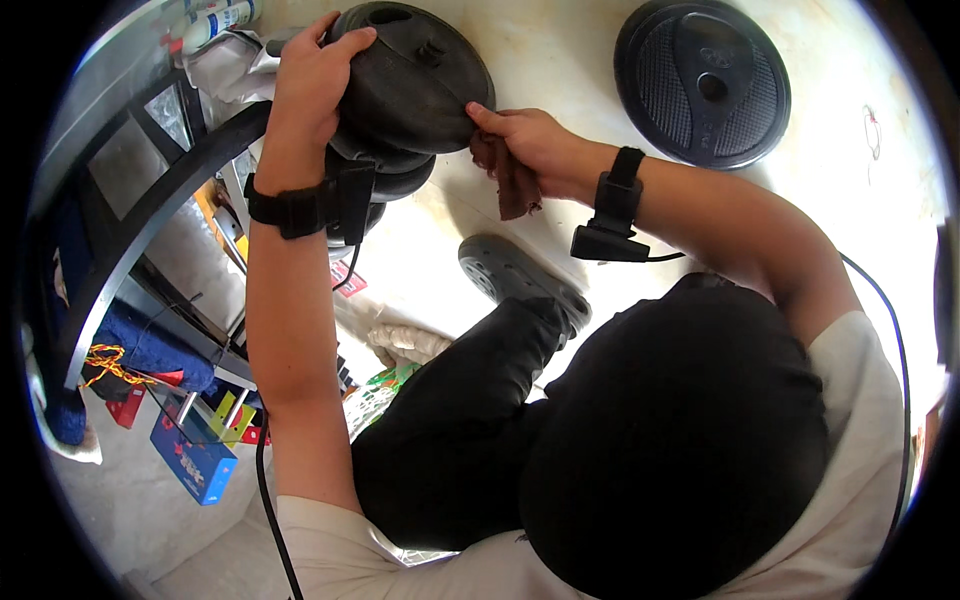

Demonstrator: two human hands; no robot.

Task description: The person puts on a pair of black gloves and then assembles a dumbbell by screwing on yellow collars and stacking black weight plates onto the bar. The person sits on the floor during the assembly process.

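Note:
A thick black weight plate (410, 85), with a slot and a short stub on its face, is tilted up at the top of the view. My left hand (312, 85) grips its left edge, thumb lying over the face. At the plate's right edge, my right hand (530, 148) is closed on a brown cloth (517, 188), with the thumb against the rim. More black rounded pieces (405, 178) show beneath the held plate, partly hidden by it. Another black weight plate (745, 85), with a centre hole and textured panels, lies flat on the floor to the right.
A dark metal frame (165, 210) with a curved bar stands on the left. Below it are a blue box (192, 455), a yellow-red cord (105, 362) and blue fabric. White bottles (215, 22) are at upper left. My shoe (515, 275) rests on the pale floor.

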